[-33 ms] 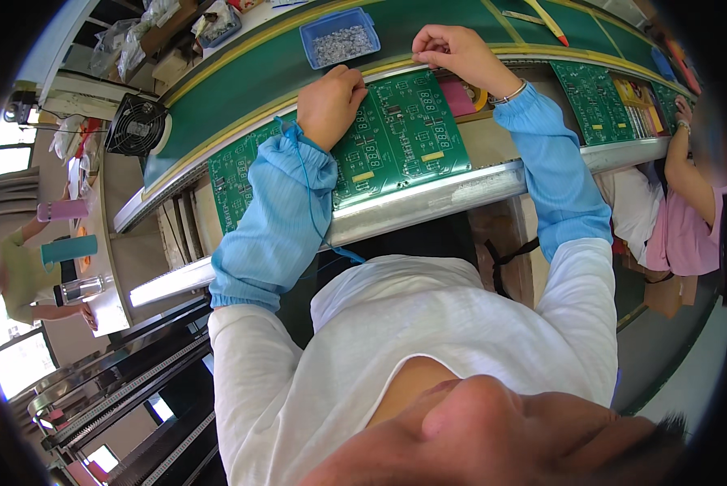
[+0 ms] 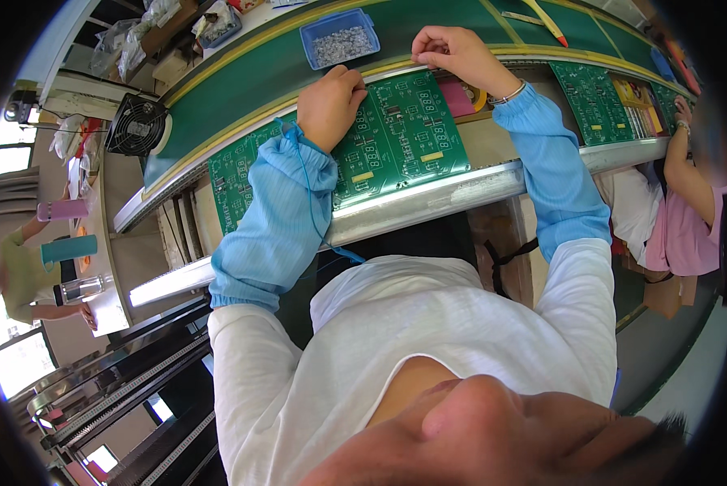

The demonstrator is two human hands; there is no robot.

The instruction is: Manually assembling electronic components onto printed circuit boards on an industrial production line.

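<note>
Board point(image 2: 400, 134), green and printed with white marks, lies flat on the bench edge in front of me, just before the green belt point(image 2: 242, 77). My left hand point(image 2: 331, 104) rests on the board's far left part, fingers curled in and close together, knuckles up; I cannot tell if they hold something small. My right hand point(image 2: 457, 53) is just past the board's far right corner, above the belt's yellow edge line, fingertips pinched narrow together; what is between them is too small to see. Both my forearms wear light blue sleeves point(image 2: 278, 219).

Beyond the board, on the belt, stands a blue tray point(image 2: 308, 32) with small grey parts. Left of the board lies a second board point(image 2: 234, 174), partly under my left sleeve. Right of the board, more boards point(image 2: 594, 101) lie along the same bench, and another person's arm point(image 2: 679, 154) reaches there. Far left of the board, a black fan point(image 2: 136, 123) stands at the belt's end.
</note>
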